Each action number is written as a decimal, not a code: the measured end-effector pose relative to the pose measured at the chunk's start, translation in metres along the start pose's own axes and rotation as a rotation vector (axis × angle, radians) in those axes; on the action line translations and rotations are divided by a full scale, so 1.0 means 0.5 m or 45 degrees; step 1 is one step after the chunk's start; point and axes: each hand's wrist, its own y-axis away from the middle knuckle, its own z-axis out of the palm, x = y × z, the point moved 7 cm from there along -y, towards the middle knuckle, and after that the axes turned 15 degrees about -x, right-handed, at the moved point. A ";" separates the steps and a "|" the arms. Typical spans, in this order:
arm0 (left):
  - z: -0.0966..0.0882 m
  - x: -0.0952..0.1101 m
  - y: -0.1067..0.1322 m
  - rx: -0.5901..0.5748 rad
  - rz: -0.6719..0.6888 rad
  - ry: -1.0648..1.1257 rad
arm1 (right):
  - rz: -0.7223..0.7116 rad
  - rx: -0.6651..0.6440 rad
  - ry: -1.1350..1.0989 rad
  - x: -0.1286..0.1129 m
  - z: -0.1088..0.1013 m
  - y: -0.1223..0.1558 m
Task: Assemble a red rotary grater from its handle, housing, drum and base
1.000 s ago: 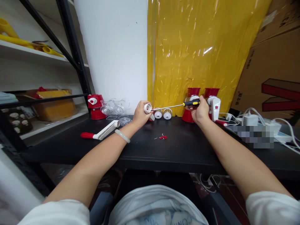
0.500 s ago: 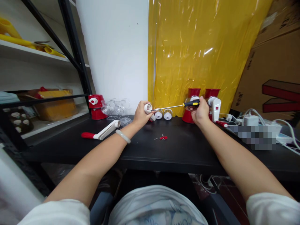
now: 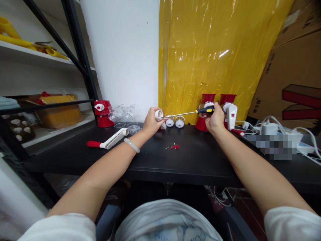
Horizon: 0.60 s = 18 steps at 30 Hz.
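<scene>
My left hand (image 3: 150, 122) is closed around a small white round part (image 3: 158, 115), held just above the black table (image 3: 195, 160). My right hand (image 3: 214, 119) grips the black-and-yellow handle of a screwdriver (image 3: 190, 113). Its metal shaft runs left and the tip meets the white part. Two more white round parts (image 3: 175, 122) stand on the table behind the shaft. A small red piece with loose screws (image 3: 174, 146) lies on the table between my arms.
A white crank with a red grip (image 3: 107, 142) lies at the left. A red-and-white unit (image 3: 102, 113) and clear plastic cups (image 3: 124, 115) stand at the back left. Red-and-white units (image 3: 225, 112) stand behind my right hand. Cables and a power strip (image 3: 278, 134) fill the right side.
</scene>
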 end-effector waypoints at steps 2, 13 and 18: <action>0.000 0.001 0.000 0.001 0.006 -0.012 | -0.007 -0.002 0.001 0.000 -0.001 -0.001; -0.003 0.007 -0.002 -0.008 0.026 -0.054 | -0.019 0.004 0.014 -0.002 -0.001 0.000; 0.000 0.006 -0.003 -0.051 -0.001 -0.072 | -0.026 -0.006 0.017 0.001 -0.002 -0.002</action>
